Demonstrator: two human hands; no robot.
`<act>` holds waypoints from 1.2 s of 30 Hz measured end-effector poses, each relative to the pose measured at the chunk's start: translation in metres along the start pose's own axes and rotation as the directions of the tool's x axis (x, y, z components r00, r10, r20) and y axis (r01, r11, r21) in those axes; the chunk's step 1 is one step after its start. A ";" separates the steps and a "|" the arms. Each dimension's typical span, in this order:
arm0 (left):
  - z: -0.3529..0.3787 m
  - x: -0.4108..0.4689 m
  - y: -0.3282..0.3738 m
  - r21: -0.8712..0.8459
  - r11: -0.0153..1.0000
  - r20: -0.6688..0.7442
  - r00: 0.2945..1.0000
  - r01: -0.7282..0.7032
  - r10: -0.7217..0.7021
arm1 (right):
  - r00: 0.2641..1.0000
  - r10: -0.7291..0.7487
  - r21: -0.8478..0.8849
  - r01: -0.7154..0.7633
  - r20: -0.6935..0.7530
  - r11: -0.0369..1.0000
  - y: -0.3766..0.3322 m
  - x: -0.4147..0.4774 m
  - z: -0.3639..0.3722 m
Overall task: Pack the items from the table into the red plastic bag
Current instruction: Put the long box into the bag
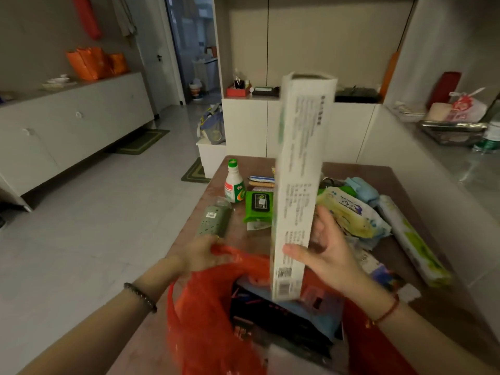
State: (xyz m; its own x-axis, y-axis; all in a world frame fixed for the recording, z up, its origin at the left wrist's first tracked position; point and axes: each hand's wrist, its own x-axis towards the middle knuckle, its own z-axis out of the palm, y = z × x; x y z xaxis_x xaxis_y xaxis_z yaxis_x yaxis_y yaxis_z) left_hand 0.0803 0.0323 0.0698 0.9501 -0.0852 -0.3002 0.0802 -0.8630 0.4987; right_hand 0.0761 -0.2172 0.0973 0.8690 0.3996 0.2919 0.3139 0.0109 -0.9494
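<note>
The red plastic bag [205, 315] gapes at the worktop's [400, 185] near edge, its rim pinched by the left hand [201, 253]. The right hand [322, 253] grips a long white box [300, 171] upright over the mouth (a dark packet already inside). Next: lower it straight in.

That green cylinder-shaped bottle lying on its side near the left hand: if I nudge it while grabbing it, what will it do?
The green bottle lies on its side on the table, so its round body would probably roll if nudged sideways. It sits close to the table's left edge, so a roll that way could drop it. Its surface looks smooth, so it may be slippery; grip around the middle.
</note>
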 end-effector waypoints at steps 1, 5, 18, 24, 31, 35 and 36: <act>0.000 0.003 0.001 -0.052 0.998 -0.058 0.998 -0.029 0.026 | 1.000 -0.003 -0.040 0.004 0.028 0.999 0.003 -0.013 0.004; 0.008 0.046 -0.072 -0.313 0.950 -0.172 0.984 -0.003 -0.054 | 0.989 0.076 -0.424 -0.014 0.129 0.905 0.021 -0.044 0.012; -0.025 0.006 -0.001 -0.681 0.720 0.045 0.989 0.135 -0.144 | 0.953 0.278 -0.933 0.010 0.118 0.360 0.089 -0.052 -0.046; -0.021 0.016 -0.007 -0.689 0.711 0.039 0.988 0.137 -0.152 | 0.870 0.373 -0.927 0.213 0.324 0.309 0.082 -0.027 -0.032; -0.008 0.029 -0.027 -0.652 0.755 -0.058 0.988 0.074 -0.146 | 0.951 0.153 -0.875 0.175 0.269 0.451 0.067 0.025 -0.027; -0.001 0.038 -0.038 -0.602 0.790 -0.050 0.982 0.117 -0.184 | 0.886 0.398 -0.865 0.007 0.238 0.502 0.093 0.045 -0.031; 0.001 0.042 -0.043 -0.592 0.795 -0.053 0.978 0.131 -0.201 | 0.887 0.400 -0.848 -0.018 0.231 0.529 0.096 0.049 -0.031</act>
State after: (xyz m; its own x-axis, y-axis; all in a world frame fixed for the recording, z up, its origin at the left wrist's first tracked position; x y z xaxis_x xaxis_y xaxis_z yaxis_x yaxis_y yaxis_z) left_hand 0.1163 0.0653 0.0352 0.9294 0.1165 -0.3503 0.3666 -0.4025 0.8388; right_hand 0.1607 -0.2249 0.0236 0.8080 0.5704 -0.1474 0.4752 -0.7789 -0.4092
